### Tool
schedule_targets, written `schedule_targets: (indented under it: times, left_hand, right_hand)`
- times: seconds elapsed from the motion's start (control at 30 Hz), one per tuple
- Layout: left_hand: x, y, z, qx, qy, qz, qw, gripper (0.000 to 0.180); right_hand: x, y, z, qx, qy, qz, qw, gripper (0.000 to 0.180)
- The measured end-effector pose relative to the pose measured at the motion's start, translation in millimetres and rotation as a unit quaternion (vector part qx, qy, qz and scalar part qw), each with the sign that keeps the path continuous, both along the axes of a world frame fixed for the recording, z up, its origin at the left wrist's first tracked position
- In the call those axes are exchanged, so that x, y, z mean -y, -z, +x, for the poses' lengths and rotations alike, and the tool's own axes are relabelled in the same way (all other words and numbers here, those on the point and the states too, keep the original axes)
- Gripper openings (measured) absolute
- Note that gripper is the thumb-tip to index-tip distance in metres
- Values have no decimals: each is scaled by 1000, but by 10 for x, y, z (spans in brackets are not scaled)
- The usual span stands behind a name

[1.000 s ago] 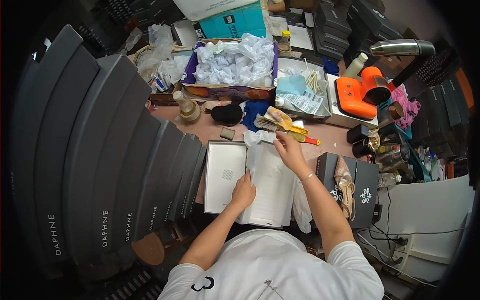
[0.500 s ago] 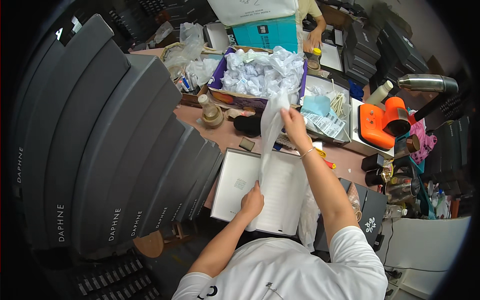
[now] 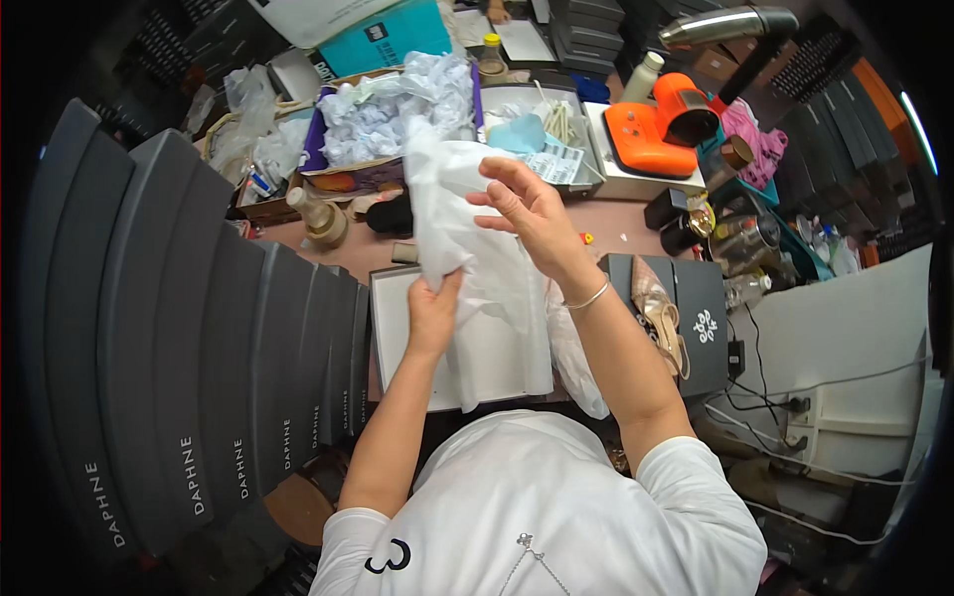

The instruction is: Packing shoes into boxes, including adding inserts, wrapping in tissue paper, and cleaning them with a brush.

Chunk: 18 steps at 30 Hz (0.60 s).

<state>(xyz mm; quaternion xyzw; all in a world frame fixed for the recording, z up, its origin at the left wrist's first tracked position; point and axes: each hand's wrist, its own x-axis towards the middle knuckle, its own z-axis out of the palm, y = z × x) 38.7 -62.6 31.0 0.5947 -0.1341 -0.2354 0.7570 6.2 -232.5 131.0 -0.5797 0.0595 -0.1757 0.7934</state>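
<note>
My left hand (image 3: 434, 313) pinches the edge of a thin white sheet of tissue paper (image 3: 477, 258). The sheet hangs upright and crumpled over an open shoebox (image 3: 393, 328), whose inside is white. Its lower part still lies in the box and hides much of it. Beside the sheet's right edge, my right hand (image 3: 532, 219) is raised with its fingers spread and nothing in them. To the right, a pair of strappy beige shoes (image 3: 658, 316) rests on a dark box (image 3: 704, 323) with white lettering. Clear plastic wrapping (image 3: 576, 358) lies between that box and the open one.
Tall stacks of dark grey shoeboxes (image 3: 214, 328) crowd the left side. Behind the work spot stand a purple box (image 3: 316, 149) full of crumpled paper, a glass bottle (image 3: 320, 219) and an orange device (image 3: 651, 139). Loose cables (image 3: 765, 397) hang at the right.
The view has swung to the right. My right hand has let go of the tissue paper and opened, while my left hand has lifted its edge up from the box.
</note>
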Motion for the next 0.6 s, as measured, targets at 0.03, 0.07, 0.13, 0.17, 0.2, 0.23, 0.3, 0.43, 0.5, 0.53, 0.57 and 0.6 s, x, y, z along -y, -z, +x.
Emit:
schedule_targets:
  times: [0.03, 0.07, 0.13, 0.17, 0.2, 0.23, 0.3, 0.43, 0.5, 0.53, 0.57, 0.6]
  left_hand:
    - [-59, -31, -39, -70, -26, -8, 997, 27]
    - [-143, -58, -80, -136, -53, -15, 989, 29]
    - [-285, 96, -202, -189, -45, -27, 981, 34]
    - [-327, 186, -284, -222, -23, -22, 975, 36]
    - [-362, 287, -371, -252, -6, -16, 967, 38]
    - [-387, 446, -442, -302, 0, -32, 953, 43]
    - [-609, 629, -490, -393, -10, -47, 918, 55]
    - [-984, 440, -743, -133, 2, 4, 991, 91]
    - [-897, 75, -818, 107, 28, 233, 966, 87]
    - [-840, -49, -866, 220, 43, 338, 914, 86]
    - [-778, 1, -853, 314, 2, 329, 891, 71]
    - [-808, 230, -791, 322, -27, 350, 879, 51]
  right_hand:
    - [137, 8, -170, -17, 3, -124, 992, 67]
    - [155, 0, -403, -42, -40, -211, 976, 71]
    - [-73, 134, -773, -15, -95, -461, 882, 76]
    - [-291, 343, -922, -18, -73, -485, 871, 68]
    - [-509, 638, -1006, -18, -54, -508, 860, 59]
    - [-622, 959, -1076, -93, -77, -495, 861, 45]
    - [-779, 1260, -1067, -160, -62, -426, 888, 26]
    - [-738, 1214, -1085, -191, -9, -322, 927, 18]
    - [-628, 1214, -1046, -207, -30, -333, 920, 18]
    - [-663, 1229, -1034, -191, -52, -322, 926, 18]
    - [-699, 1224, -1017, -179, -69, -315, 929, 18]
    - [-701, 1200, -1006, -170, -82, -310, 932, 17]
